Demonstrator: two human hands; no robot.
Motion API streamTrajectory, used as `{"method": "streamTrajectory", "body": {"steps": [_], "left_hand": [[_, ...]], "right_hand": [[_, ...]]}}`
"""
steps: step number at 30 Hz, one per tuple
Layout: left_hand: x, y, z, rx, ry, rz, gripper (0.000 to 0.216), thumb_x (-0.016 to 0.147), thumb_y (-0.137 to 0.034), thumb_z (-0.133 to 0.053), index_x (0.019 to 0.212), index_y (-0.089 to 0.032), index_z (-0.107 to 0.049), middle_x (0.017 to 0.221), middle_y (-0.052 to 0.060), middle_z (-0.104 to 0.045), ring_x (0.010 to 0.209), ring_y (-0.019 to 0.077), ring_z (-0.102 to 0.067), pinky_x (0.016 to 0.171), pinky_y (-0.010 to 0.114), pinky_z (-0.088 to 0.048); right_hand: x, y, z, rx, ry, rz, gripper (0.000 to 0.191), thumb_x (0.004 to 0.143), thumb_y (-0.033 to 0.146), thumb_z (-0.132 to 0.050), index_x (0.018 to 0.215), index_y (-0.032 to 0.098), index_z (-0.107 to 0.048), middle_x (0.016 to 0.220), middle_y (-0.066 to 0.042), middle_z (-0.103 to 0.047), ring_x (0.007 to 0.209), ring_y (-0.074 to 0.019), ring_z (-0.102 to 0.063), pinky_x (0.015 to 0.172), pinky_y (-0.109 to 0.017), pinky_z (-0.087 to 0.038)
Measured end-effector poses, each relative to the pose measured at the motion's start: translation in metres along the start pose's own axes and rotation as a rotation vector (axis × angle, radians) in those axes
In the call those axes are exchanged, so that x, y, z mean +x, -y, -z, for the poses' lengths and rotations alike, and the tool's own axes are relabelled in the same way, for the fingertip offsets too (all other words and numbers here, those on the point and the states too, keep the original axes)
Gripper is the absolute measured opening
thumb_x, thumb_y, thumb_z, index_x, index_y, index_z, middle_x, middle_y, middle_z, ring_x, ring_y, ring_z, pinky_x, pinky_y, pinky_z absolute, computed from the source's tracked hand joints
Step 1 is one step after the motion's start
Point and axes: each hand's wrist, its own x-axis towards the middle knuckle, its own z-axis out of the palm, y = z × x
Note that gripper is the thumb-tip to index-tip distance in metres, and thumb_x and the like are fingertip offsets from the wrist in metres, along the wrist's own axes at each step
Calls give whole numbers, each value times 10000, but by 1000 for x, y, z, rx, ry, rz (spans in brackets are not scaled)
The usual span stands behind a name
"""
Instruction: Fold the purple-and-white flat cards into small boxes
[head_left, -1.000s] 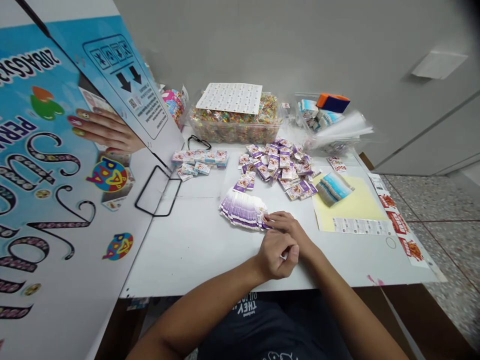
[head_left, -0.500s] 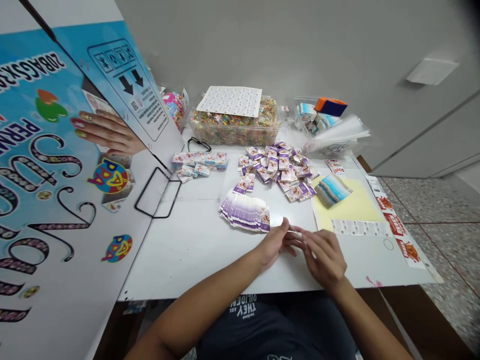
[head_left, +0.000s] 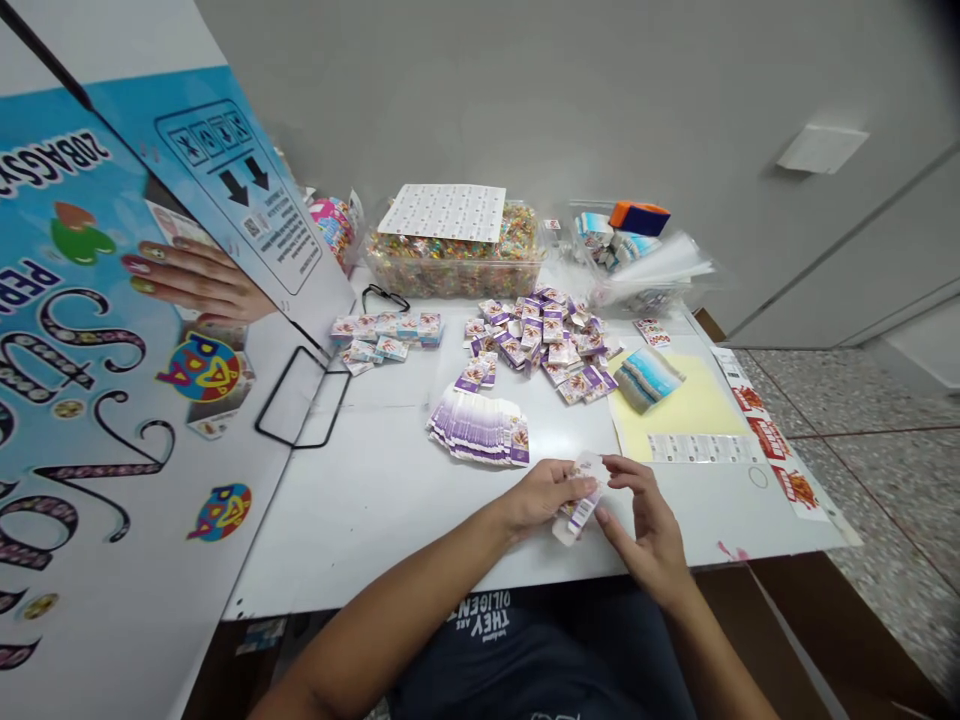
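Both hands meet over the white table (head_left: 390,500) near its front edge. My left hand (head_left: 541,494) and my right hand (head_left: 651,520) together pinch a small flat printed carton (head_left: 581,494), white with a barcode, tilted between the fingers. Just behind them lies a fanned stack of purple and white flat cartons (head_left: 480,430). Farther back a heap of small folded purple boxes (head_left: 547,340) covers the middle of the table.
A large blue printed cardboard panel (head_left: 112,350) leans over the table's left side. A row of small blue boxes (head_left: 386,328), black glasses (head_left: 384,295), a clear tub of colourful items (head_left: 457,255), a yellow sheet (head_left: 697,410) and sticker strips (head_left: 772,450) lie about.
My right hand left the fanned stack and came toward me. Both hands now hold one flat carton together near the front edge. The view shifted slightly.
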Motion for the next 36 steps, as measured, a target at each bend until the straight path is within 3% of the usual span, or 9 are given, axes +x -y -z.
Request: {"method": "streamTrajectory", "body": {"steps": [7, 13, 17, 20, 25, 27, 29, 32, 36], "left_hand": [[-1, 1, -3, -4, 172, -14, 475, 832, -602, -654, 751, -139, -586, 539, -11, -556, 411, 98, -507, 426, 229, -353], [4, 11, 1, -186, 282, 27, 565, 765, -721, -594, 687, -167, -519, 568, -32, -474, 460, 122, -511, 512, 279, -383], [7, 14, 5, -105, 154, 67, 643, 815, -775, -509, 688, -147, -562, 591, 9, -551, 536, 139, -533, 582, 287, -400], [9, 13, 5, -45, 4, 18, 550, 824, -664, -632, 773, -116, -628, 680, 16, -623, 610, 124, -536, 643, 267, -394], [9, 14, 1, -134, 28, 34, 392, 846, -513, -666, 853, -121, -666, 774, 32, -675, 707, 140, -584, 736, 271, -426], [8, 14, 0, -241, 73, 61, 328, 854, -449, -653, 907, -126, -679, 823, 52, -698, 737, 149, -612, 760, 274, -443], [8, 13, 1, -365, 134, 97, 327, 852, -431, -628, 922, -116, -686, 837, 80, -711, 750, 168, -638, 771, 289, -466], [8, 12, 3, -425, 180, 118, 513, 877, -573, -508, 937, -96, -686, 786, 105, -707, 692, 202, -653, 723, 335, -506], [8, 11, 3, -320, 92, 104, 598, 890, -623, -432, 910, -82, -686, 589, 43, -619, 498, 159, -583, 535, 275, -481]], "right_hand": [[5, -4, 4, 213, 166, -91, 258, 905, 255, -678, 1142, 296, -586, 1442, -105, -478, 1362, -286, -475, 1120, -499, -421], [13, 10, -4, 123, 222, -158, 109, 930, 332, -645, 1019, 268, -646, 1438, -109, -482, 1295, -303, -517, 1007, -484, -513], [22, 16, 1, -10, 227, -95, 135, 962, 311, -588, 847, 246, -615, 1319, -91, -570, 1193, -289, -560, 987, -496, -501], [27, 19, 10, -205, 260, 34, 151, 959, 245, -577, 809, 235, -567, 1297, -92, -572, 1221, -301, -497, 1011, -514, -454], [29, 25, 18, -383, 433, 111, 84, 965, 198, -550, 904, 238, -591, 1384, -99, -527, 1297, -316, -413, 1017, -523, -456], [27, 25, 16, -393, 407, 144, 124, 969, 193, -542, 1037, 255, -626, 1462, -94, -473, 1341, -322, -377, 1044, -540, -445], [25, 22, 11, -401, 264, 182, 201, 960, 193, -562, 1133, 268, -633, 1518, -95, -417, 1366, -338, -351, 1062, -563, -426], [21, 14, 3, -395, 29, 181, 212, 935, 207, -613, 1137, 266, -643, 1493, -116, -440, 1319, -351, -395, 1027, -572, -442], [15, 4, -7, -294, 59, 111, 194, 931, 233, -633, 1120, 274, -648, 1434, -117, -506, 1234, -327, -481, 967, -534, -485]]}}
